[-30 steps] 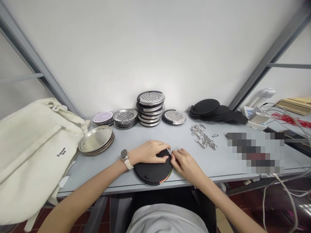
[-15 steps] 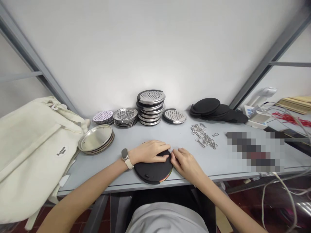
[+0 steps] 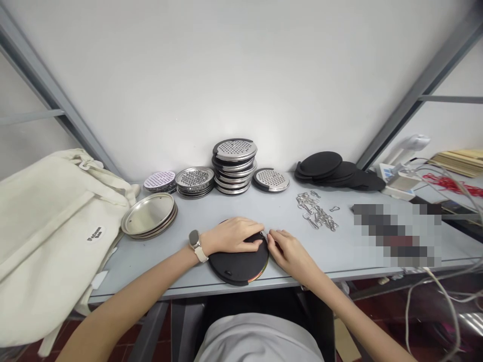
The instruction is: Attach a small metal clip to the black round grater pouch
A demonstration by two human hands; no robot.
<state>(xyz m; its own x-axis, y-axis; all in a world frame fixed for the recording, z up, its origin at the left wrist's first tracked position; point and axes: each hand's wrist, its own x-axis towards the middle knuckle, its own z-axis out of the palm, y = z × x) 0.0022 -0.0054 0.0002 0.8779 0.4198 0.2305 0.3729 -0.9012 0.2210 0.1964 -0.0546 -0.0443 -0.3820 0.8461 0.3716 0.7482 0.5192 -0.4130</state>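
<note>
A round black disc stack [image 3: 237,262] with coloured edges lies at the table's near edge. My left hand [image 3: 232,235], a watch on its wrist, presses flat on the top of the stack with fingers curled over its far rim. My right hand [image 3: 289,251] is pinched at the stack's upper right rim on a small metal clip, which I can barely make out. A heap of loose metal clips [image 3: 316,211] lies to the right, beyond my right hand.
Stacks of perforated metal discs [image 3: 234,166] stand at the back, plain metal plates [image 3: 149,216] at left, black round pads [image 3: 332,171] at back right. A cream cloth bag [image 3: 49,236] fills the left. Cables and a white device [image 3: 403,171] sit right.
Both hands stay on the black stack; my right hand's fingers have shifted slightly at the rim.
</note>
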